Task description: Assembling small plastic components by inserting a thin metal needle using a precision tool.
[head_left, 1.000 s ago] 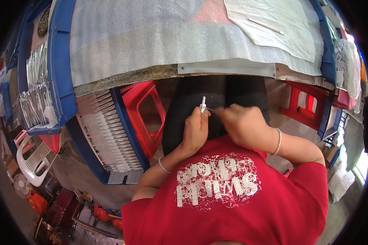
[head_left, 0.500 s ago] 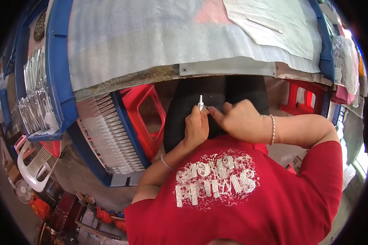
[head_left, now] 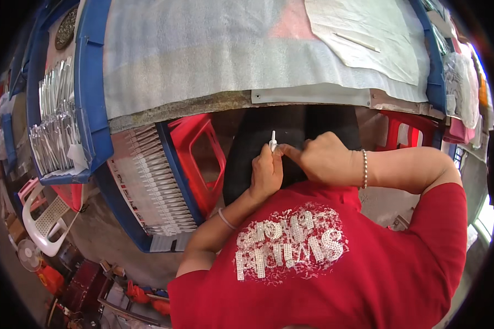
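A slim white pen-like piece with a narrow tip [head_left: 273, 140] stands upright over my lap, tip pointing toward the table. Around its lower part my left hand [head_left: 266, 174] is closed, hiding that end. From the right, my right hand [head_left: 330, 159] comes in with its fingers curled and one fingertip at the side of the piece, close to the left thumb. Whether anything small sits in the right fingers is hidden.
Ahead is a table covered with a pale foam sheet [head_left: 203, 49], with a white cloth [head_left: 389, 60] and a thin white stick [head_left: 357, 42] on it. At left stand a blue crate [head_left: 90, 77] of wrapped slender items, a tray of lined-up pieces [head_left: 156, 175] and a red stool [head_left: 211, 148].
The view has shifted slightly. Both hands stay together at the white piece; the right fingertip now lies closer against its side.
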The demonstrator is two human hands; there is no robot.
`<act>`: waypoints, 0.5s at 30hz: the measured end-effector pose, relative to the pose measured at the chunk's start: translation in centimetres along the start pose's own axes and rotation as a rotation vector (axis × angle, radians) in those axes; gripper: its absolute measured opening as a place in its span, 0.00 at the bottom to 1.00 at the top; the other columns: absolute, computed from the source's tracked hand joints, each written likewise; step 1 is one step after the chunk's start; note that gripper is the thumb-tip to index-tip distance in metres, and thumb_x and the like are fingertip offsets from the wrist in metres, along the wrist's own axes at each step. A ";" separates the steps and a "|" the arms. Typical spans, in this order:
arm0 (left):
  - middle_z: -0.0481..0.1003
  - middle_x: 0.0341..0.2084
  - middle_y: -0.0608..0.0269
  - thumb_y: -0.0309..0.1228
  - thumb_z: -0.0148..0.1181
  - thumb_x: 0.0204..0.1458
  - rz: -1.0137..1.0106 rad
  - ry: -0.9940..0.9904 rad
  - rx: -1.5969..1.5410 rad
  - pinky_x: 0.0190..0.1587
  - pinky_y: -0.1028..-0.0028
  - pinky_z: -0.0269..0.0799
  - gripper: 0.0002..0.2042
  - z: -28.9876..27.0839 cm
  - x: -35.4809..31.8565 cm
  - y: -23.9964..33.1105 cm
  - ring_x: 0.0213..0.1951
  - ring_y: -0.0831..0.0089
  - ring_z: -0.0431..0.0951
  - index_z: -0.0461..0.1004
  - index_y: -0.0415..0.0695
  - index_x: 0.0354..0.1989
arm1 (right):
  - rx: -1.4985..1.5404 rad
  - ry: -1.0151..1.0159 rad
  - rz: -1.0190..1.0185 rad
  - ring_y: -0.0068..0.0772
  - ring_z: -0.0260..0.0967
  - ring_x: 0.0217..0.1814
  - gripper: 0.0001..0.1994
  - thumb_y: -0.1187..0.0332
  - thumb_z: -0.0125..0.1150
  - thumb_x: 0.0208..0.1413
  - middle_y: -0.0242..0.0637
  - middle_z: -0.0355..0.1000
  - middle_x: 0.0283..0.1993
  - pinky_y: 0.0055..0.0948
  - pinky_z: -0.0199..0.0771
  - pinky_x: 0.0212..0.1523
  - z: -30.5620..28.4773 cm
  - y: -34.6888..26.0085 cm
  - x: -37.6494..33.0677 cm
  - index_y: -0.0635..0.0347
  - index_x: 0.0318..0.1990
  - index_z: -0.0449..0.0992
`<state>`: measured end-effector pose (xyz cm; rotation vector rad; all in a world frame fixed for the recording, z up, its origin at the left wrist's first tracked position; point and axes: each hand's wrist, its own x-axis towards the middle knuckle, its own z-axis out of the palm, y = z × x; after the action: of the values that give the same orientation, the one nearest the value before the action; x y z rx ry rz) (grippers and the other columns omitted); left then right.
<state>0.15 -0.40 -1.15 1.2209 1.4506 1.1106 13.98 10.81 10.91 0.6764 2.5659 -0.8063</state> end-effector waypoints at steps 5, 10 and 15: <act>0.70 0.20 0.39 0.24 0.48 0.59 0.012 0.032 -0.003 0.24 0.52 0.63 0.07 -0.4 0.8 0.4 0.28 0.39 0.74 0.62 0.36 0.30 | 0.244 0.136 0.150 0.50 0.73 0.26 0.15 0.66 0.59 0.51 0.46 0.74 0.23 0.42 0.70 0.23 1.4 0.9 0.6 0.56 0.47 0.78; 0.71 0.21 0.38 0.25 0.47 0.59 0.021 0.001 0.067 0.25 0.52 0.64 0.06 0.0 0.7 0.6 0.29 0.38 0.74 0.62 0.35 0.31 | 0.777 0.364 0.195 0.28 0.73 0.24 0.14 0.70 0.58 0.56 0.36 0.75 0.25 0.32 0.69 0.23 6.2 3.2 0.1 0.60 0.49 0.77; 0.68 0.15 0.55 0.30 0.50 0.61 -0.218 -0.085 -0.279 0.17 0.67 0.59 0.08 -0.4 -0.4 0.7 0.16 0.61 0.70 0.70 0.38 0.36 | 1.052 0.105 0.355 0.33 0.70 0.25 0.14 0.65 0.57 0.58 0.40 0.72 0.25 0.34 0.74 0.27 2.7 1.6 -2.5 0.55 0.50 0.76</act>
<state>-0.08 -0.79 -0.38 0.8820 1.2807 1.0572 17.46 9.50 9.31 1.4179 1.8330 -2.0052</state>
